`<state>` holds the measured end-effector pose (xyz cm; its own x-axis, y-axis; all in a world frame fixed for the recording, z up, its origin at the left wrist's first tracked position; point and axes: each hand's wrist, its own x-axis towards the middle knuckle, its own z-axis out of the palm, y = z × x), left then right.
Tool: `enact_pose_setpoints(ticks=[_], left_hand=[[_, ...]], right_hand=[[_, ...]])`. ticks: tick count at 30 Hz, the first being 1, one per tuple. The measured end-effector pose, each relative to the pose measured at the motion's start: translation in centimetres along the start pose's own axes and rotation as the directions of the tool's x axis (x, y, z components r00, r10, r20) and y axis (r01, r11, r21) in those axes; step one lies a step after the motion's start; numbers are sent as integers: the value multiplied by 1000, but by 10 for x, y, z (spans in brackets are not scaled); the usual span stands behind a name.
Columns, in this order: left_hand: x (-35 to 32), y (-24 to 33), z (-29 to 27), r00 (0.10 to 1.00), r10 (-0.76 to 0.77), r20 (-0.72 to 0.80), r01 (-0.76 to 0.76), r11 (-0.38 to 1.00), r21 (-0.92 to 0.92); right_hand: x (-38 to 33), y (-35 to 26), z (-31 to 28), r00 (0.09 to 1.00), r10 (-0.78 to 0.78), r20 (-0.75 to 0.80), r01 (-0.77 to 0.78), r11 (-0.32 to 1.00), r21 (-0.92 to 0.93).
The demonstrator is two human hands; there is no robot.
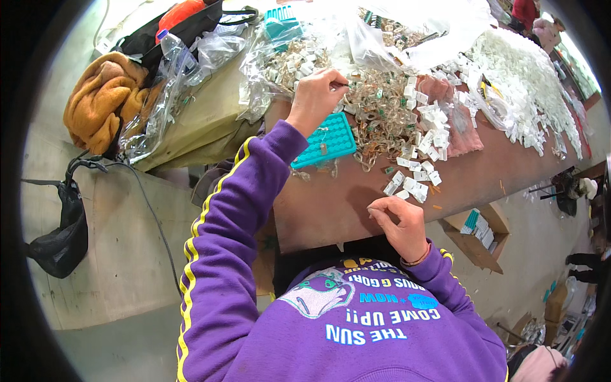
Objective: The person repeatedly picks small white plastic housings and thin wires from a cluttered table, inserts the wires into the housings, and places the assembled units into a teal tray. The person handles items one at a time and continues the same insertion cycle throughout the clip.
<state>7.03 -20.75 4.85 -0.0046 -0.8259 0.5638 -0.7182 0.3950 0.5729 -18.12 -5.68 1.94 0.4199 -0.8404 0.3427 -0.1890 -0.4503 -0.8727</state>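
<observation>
My left hand (316, 100) is stretched forward over the table, its fingers pinched together. Whatever lies between those fingertips is too small to name. Just below it lies a teal tray (340, 141) with rows of rounded cells and a small part (323, 148) on top. To its right spreads a tangled heap of small clear parts with thin wires (377, 121). My right hand (403, 228) hovers at the near table edge, thumb and fingers closed; their contents cannot be made out. Beyond it lie several small white plastic casings (415, 190).
A pink bag (463, 140) lies beside the casings, with a large mound of white pieces (519, 79) farther right. Another teal tray (281, 25) stands at the back. An open cardboard box (478, 239) sits right of the table; an orange-brown cloth (105, 102) lies left.
</observation>
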Motion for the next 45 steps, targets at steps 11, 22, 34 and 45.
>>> enact_pose_setpoints(ticks=[11, 22, 34, 45], left_hand=[[-51, 50, -39, 981, 150, -125, -162, 983, -84], [-4, 74, -60, 970, 228, 83, -226, 974, -33], [-73, 27, -84, 989, -142, 31, 145, 972, -187], [-139, 10, -60, 963, -269, -35, 266, 961, -70]], right_hand=[[18, -9, 0, 991, -128, -31, 123, 984, -130], [187, -9, -33, 934, -325, 146, 354, 890, -286], [258, 16, -118, 983, -126, 136, 140, 986, -95], [249, 53, -135, 985, -162, -53, 169, 970, 176]])
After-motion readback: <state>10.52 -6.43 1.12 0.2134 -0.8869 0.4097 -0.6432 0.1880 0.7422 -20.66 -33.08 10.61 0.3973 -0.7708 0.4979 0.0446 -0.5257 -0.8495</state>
